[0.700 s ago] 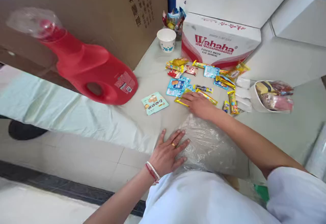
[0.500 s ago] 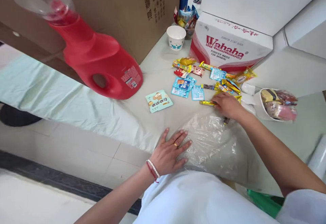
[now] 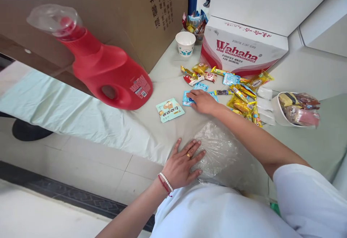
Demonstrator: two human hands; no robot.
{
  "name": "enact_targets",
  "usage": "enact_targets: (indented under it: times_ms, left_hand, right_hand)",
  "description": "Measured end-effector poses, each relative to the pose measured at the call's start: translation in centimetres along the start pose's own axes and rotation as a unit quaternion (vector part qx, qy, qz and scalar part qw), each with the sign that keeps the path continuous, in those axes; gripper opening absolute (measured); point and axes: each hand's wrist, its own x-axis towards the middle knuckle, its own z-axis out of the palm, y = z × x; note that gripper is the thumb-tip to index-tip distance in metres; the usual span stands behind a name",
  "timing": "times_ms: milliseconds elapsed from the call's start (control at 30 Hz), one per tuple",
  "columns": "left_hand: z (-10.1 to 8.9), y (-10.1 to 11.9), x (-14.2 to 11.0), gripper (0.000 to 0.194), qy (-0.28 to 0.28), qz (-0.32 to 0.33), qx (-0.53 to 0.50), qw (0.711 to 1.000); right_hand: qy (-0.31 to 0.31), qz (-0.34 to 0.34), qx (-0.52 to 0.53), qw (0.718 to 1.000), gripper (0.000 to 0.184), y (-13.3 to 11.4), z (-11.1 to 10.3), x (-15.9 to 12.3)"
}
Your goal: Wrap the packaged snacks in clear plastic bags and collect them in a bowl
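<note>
My left hand (image 3: 181, 165) lies flat with fingers spread on the near table edge, touching a crinkled clear plastic bag (image 3: 217, 151). My right hand (image 3: 203, 102) is curled over several light-blue snack packets (image 3: 187, 99), fingertips and thumb closed down on them; its palm hides part of them. Left of it lies a pale green snack packet (image 3: 170, 110). Right of it are piled yellow-wrapped snacks (image 3: 240, 104) and a thin brown-and-yellow stick (image 3: 223, 92). Behind are a red-and-white packet (image 3: 193, 79) and another blue packet (image 3: 231, 79).
A red detergent bottle (image 3: 116, 75) stands left before a large brown carton (image 3: 119, 14). At the back are a white paper cup (image 3: 185, 44), a tub of snacks (image 3: 196, 25) and a Wahaha water carton (image 3: 244, 46). A snack-filled white cup (image 3: 282, 113) lies right beside white-wrapped pieces (image 3: 265, 104).
My right hand has moved left from the yellow-wrapped snacks to the blue packets. A yellow stick near it now lies with the yellow pile. My left hand stays on the plastic bag.
</note>
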Motion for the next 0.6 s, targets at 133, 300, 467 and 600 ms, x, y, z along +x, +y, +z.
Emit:
enact_targets:
  times_ms: [133,300,467,600]
  left_hand:
    - [0.1,-0.1,0.0,0.061,0.001,0.004,-0.01,1.0]
    - [0.1,0.0,0.0,0.061,-0.005,-0.003,-0.008,1.0]
    - [0.2,0.0,-0.1,0.061,-0.01,-0.003,0.0,1.0]
    - [0.2,-0.1,-0.2,0.065,-0.012,-0.001,0.004,1.0]
  right_hand:
    - [-0.001,0.055,-0.033,0.998,0.034,0.8,-2.1,-0.1]
    - [0.074,0.081,-0.082,0.991,0.042,3.2,-4.2,4.5]
    - [0.028,0.054,-0.085,0.995,0.061,3.8,-3.2,7.8]
    - [0.042,0.091,-0.096,0.99,0.047,2.6,-3.3,6.5]
